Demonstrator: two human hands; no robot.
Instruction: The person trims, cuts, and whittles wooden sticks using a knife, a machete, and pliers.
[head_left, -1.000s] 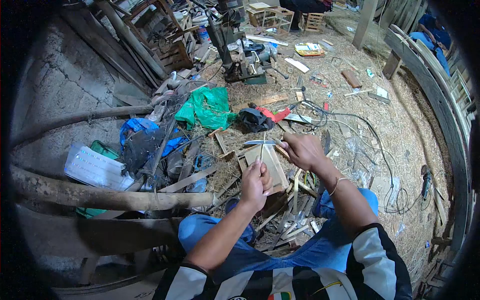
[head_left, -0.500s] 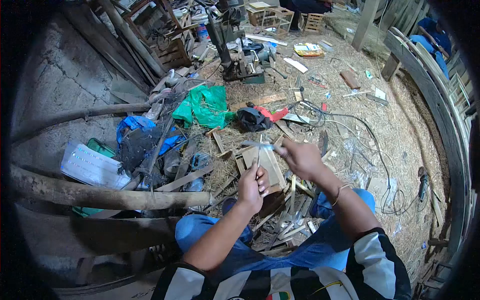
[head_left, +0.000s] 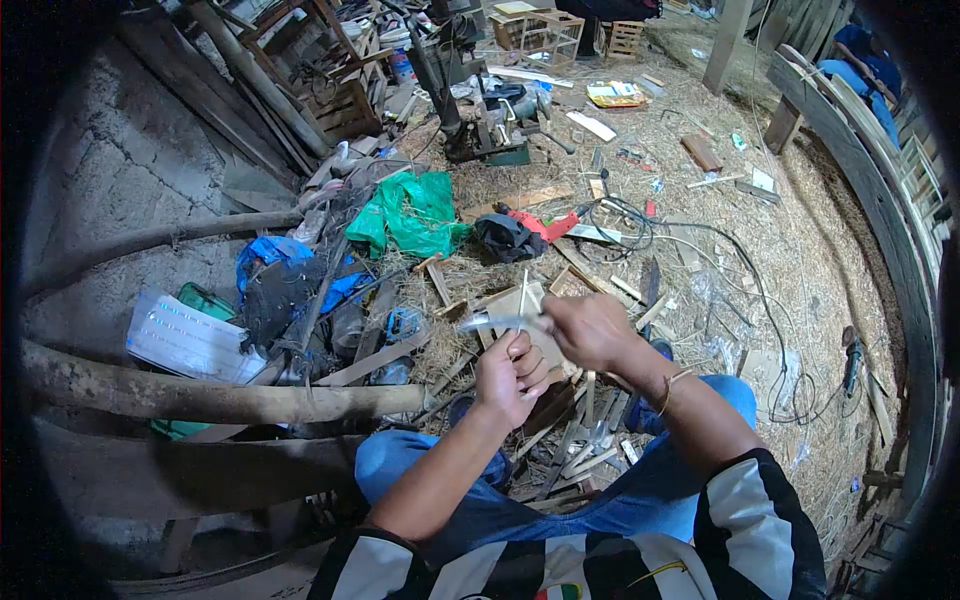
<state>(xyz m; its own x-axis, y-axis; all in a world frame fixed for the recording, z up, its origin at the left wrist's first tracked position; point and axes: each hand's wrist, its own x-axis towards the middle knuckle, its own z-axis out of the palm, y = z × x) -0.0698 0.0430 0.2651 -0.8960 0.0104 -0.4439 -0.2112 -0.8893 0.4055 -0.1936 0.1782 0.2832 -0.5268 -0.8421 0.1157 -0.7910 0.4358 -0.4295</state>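
Note:
My left hand (head_left: 512, 380) is closed around the lower end of a thin wooden stick (head_left: 524, 288), which stands up above the fist. In my right hand (head_left: 594, 332) is a knife, its blade (head_left: 484, 323) pointing left and blurred by motion. The blade crosses the stick just above my left thumb; whether it touches the wood I cannot tell. My right fingers hide the knife's handle. Below both hands, partly covered by them, is a pale wooden box (head_left: 548, 350).
Wood offcuts (head_left: 590, 462) lie between my legs. Ahead are a green plastic bag (head_left: 408, 215), a black cloth (head_left: 508, 238) and a metal machine (head_left: 490, 140). Cables (head_left: 740, 265) and a power tool (head_left: 852, 362) lie to the right. A wooden pole (head_left: 230, 393) runs along the left. Another person (head_left: 868, 60) sits at the upper right.
My right hand and the knife have moved down and slightly left, bringing the blade closer to my left fist. My left hand has barely moved and keeps the stick upright.

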